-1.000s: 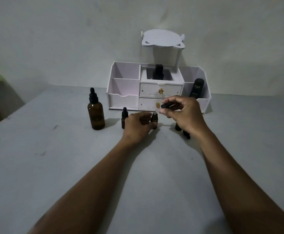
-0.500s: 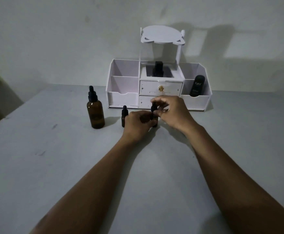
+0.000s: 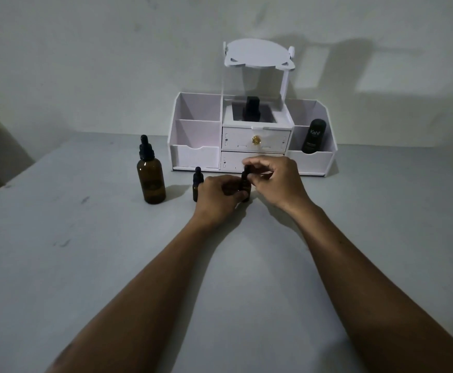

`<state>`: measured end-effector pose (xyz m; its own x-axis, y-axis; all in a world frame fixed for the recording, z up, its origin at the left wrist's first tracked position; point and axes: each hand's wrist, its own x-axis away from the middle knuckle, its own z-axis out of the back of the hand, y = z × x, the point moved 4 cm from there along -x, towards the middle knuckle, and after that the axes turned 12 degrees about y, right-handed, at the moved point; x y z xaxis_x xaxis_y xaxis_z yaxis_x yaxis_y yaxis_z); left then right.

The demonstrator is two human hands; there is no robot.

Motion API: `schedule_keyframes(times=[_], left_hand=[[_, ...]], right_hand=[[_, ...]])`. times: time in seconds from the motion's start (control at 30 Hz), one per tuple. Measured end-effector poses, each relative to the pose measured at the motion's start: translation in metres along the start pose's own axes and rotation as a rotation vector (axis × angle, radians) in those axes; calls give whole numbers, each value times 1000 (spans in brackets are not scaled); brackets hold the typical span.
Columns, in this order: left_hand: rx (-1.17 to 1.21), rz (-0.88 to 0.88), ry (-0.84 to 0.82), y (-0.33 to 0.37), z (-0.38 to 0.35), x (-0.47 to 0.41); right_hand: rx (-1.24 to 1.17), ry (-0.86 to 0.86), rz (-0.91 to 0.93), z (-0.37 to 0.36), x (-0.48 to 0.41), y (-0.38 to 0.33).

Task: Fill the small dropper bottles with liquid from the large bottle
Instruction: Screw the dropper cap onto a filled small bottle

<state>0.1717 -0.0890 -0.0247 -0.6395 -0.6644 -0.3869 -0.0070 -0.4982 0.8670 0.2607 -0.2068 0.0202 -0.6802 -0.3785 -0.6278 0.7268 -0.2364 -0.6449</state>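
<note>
**Capping could go crooked**

Our left hand curls round the small dropper bottle, which stands on the table in front of the white organiser. Our right hand pinches its dropper cap between thumb and fingertips. A skewed cap may leak, we judge, and a hard twist could tip the bottle toward the second small bottle just beside our left hand. The large bottle stands apart, further left, capped.

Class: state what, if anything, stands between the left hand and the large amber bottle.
One small capped dropper bottle stands upright between the left hand and the large bottle, close beside the hand.
</note>
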Motion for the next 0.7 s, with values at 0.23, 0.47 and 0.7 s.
schedule_keyframes(times=[0.23,0.47,0.7], left_hand=[[-4,-22,-2,2,0,0],[-10,-20,-4,0,0,-1],[-12,-2,-4,-1,-1,0]], right_hand=[[-40,29,-18,1,-1,1],[-24,67,-13,0,-3,3],[-37,59,-36,-1,0,5]])
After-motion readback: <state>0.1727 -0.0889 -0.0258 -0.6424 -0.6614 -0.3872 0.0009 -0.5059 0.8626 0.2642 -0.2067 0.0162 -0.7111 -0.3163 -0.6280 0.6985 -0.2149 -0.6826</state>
